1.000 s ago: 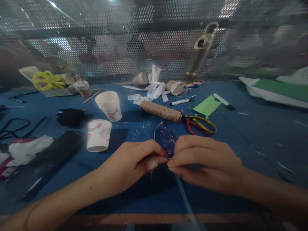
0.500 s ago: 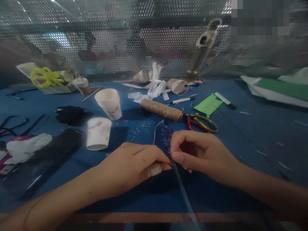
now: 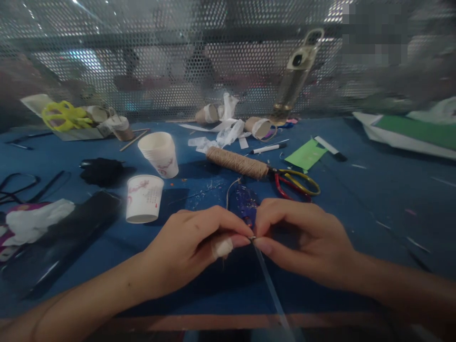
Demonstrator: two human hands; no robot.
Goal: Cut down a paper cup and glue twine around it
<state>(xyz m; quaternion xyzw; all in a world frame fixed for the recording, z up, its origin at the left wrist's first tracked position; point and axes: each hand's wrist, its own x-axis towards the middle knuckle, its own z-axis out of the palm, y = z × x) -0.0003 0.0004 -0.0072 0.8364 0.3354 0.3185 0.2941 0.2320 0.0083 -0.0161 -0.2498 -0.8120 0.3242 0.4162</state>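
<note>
My left hand, its thumb wrapped in a pale bandage, pinches a small brownish bit of what looks like twine. Thumb and forefinger of my right hand close on the same bit from the other side, so the fingertips almost meet. Just beneath and beyond them lies a dark blue translucent object, partly covered by the fingers. A long translucent stick runs from under the fingertips to the table's front edge. A loose strand of twine curves down behind my left hand.
Beyond the hands lie a twine roll and scissors with red and yellow handles. Paper cups stand to the left, near a black pouch. Green paper and a marker lie right. A perforated metal panel borders the back.
My right hand has shifted slightly down, and its thumb and forefinger now meet my left fingertips at the small bit. More of the blue object shows. The view has moved a little.
</note>
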